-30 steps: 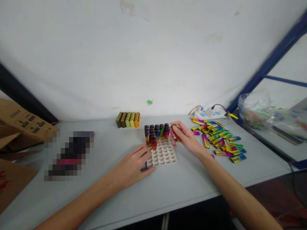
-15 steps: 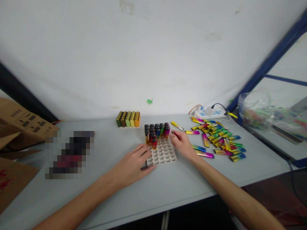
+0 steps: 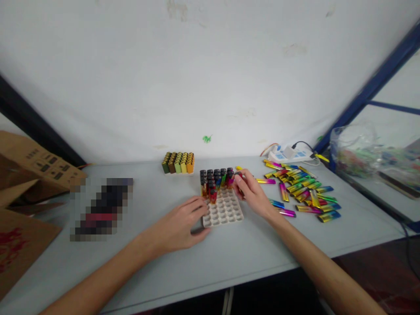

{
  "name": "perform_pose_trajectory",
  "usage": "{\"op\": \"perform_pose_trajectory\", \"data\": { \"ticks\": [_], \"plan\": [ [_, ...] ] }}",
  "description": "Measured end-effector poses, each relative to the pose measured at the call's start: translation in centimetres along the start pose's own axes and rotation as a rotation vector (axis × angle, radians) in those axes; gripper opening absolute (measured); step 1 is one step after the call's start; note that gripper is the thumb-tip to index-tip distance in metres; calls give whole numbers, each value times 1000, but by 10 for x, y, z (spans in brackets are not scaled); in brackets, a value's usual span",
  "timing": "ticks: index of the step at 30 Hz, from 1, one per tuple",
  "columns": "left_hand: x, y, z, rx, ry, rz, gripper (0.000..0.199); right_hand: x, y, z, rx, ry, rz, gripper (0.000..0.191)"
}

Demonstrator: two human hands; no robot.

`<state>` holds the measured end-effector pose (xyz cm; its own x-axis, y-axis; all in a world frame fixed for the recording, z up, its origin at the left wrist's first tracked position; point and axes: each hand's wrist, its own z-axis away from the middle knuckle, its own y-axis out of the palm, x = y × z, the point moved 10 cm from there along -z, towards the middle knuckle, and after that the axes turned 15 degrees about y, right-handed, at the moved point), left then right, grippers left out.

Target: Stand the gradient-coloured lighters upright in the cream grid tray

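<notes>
A white tray with rows of holes lies in front of me on the table. Upright lighters with black tops and shiny coloured bodies fill its far rows and part of the left side. My left hand steadies the tray by its left edge, fingers at the side and thumb near the front corner. At the tray's right edge, my right hand pinches a lighter, whose dark top shows above the fingers; most of its body is hidden. Loose shiny lighters lie in a pile to the right of that hand.
A block of upright lighters with gold tops stands near the wall. Behind the pile is a white power strip with cables. Cardboard boxes are at the left, beside a blurred-out dark item. A clear plastic bag sits far right.
My right hand has turned and shifted slightly at the tray's right edge, with the lighter still in its fingers. My left hand stays on the tray. The whole view has moved a little.
</notes>
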<state>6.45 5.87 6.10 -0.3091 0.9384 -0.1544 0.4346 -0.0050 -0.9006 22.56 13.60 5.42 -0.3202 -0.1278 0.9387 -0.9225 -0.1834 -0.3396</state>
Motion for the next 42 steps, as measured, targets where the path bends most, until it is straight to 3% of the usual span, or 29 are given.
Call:
{"op": "perform_pose_trajectory", "data": {
  "ticks": [4, 8, 15, 20, 27, 34, 42],
  "plan": [
    [1, -4, 1, -2, 20, 22, 14, 27, 4, 14, 84, -147, 107, 30],
    [4, -5, 4, -25, 31, 46, 20, 49, 8, 24, 40, -296, 279, 25],
    [8, 0, 6, 11, 19, 37, 18, 42, 25, 23, -6, -298, 350, 27],
    [7, -2, 6, -6, 27, 29, 19, 43, 20, 23, -51, -325, 393, 30],
    [6, -3, 5, -12, 17, 37, 17, 41, 19, 24, -24, -319, 420, 31],
    [8, 0, 5, 15, -11, 43, 17, 32, 46, 26, 82, -410, 571, 35],
    [8, -3, 4, 3, -1, 65, 14, 32, 49, 18, -13, -284, 809, 34]
  ]
}}
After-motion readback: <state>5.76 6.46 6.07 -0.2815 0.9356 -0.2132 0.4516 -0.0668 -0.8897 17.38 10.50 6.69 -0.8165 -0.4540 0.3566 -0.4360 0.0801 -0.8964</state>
